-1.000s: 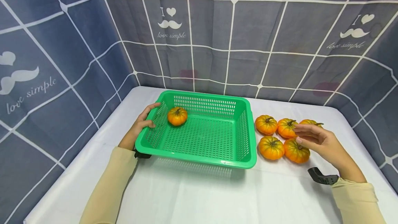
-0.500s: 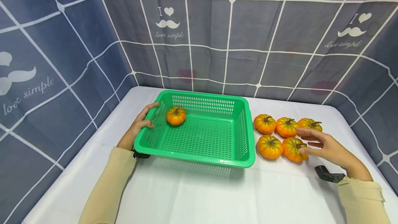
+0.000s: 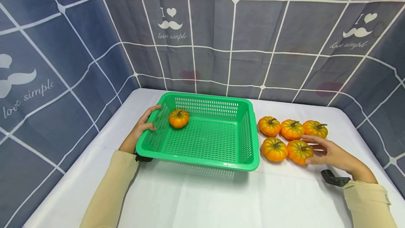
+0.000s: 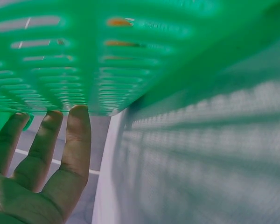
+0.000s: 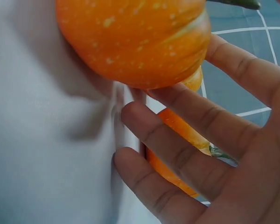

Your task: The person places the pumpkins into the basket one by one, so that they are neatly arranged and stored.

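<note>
In the head view, my left hand [image 3: 140, 129] grips the left rim of a green basket [image 3: 197, 164], thumb on the inner side; the left wrist view shows three fingers against the outside of its slotted wall [image 4: 60, 88]. One small orange pumpkin [image 3: 179, 118] sits in the basket's back left corner. My right hand [image 3: 336, 156] is around the right side of the front right pumpkin [image 3: 300, 152], thumb at its front and forefinger at its back. The right wrist view shows the fingers spread and nearly straight beside this pumpkin [image 5: 135, 39]; some fingertips are hidden behind it.
Right of the basket, a front left pumpkin [image 3: 274, 149] and three back-row pumpkins [image 3: 269, 126], [image 3: 292, 129], [image 3: 315, 129] stand close together on the white-covered table [image 3: 202, 200]. A grey-blue checked curtain [image 3: 209, 62] hangs behind and at both sides.
My right hand has moved slightly right, then lowered beside the front right pumpkin, with the thumb nearer its front edge. My left hand and the basket keep their places.
</note>
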`<state>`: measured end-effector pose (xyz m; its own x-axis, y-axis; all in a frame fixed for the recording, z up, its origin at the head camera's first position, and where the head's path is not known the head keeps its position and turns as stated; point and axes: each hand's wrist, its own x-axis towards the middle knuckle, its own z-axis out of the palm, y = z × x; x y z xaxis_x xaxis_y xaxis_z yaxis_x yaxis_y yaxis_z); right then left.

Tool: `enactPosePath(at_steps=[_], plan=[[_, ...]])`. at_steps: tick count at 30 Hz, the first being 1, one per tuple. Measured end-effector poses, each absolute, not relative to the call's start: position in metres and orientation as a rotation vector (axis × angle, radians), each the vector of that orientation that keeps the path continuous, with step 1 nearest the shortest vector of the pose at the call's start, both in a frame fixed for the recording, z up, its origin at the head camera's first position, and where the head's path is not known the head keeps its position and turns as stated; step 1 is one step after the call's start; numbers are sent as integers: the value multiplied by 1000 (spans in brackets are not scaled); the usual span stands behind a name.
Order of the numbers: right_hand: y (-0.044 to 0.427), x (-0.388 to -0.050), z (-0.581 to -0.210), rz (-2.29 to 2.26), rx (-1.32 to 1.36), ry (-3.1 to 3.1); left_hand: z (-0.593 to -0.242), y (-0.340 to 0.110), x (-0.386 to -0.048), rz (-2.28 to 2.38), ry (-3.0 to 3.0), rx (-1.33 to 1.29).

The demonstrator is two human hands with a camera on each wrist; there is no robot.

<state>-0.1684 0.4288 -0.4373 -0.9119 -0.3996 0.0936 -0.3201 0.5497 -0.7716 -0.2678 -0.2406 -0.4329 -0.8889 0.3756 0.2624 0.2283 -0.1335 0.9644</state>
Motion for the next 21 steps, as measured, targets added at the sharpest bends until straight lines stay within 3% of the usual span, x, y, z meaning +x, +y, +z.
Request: enactPosePath(at_steps=[21], plan=[[428,-170,-439,-1175,-592,2732,-434,-241,-268,2191,1969,691]])
